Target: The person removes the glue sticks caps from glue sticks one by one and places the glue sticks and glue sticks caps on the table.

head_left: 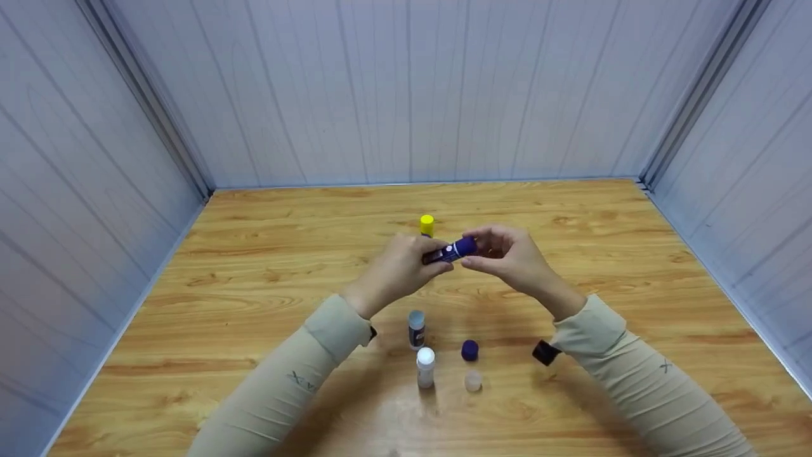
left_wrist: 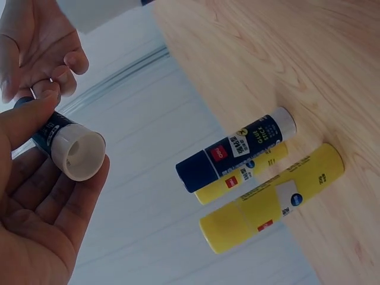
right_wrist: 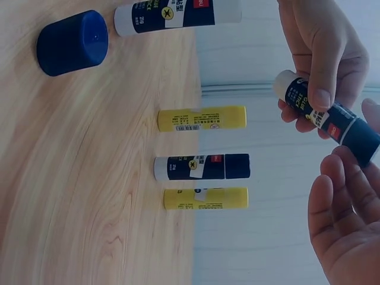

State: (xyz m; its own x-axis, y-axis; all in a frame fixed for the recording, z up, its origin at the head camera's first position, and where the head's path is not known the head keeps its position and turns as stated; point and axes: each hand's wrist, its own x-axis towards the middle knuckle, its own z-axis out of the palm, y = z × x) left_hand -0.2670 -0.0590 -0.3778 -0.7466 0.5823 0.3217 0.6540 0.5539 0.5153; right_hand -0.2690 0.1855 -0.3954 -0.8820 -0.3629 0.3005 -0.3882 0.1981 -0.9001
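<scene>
My left hand grips a dark blue glue stick by its body, tilted above the table. In the left wrist view the stick's hollow white base faces the camera. At the other end is its blue cap, with my right hand around it. The right fingers are loosely bent and at least one fingertip seems to touch the cap; the thumb looks slightly apart from it. Beyond the hands, a capped blue glue stick stands between two yellow glue sticks, mostly hidden in the head view.
Nearer me on the wooden table stand a blue-labelled glue stick without its blue cap and a white tube. To their right lie a loose blue cap and a small translucent cap. Pale panels enclose the table.
</scene>
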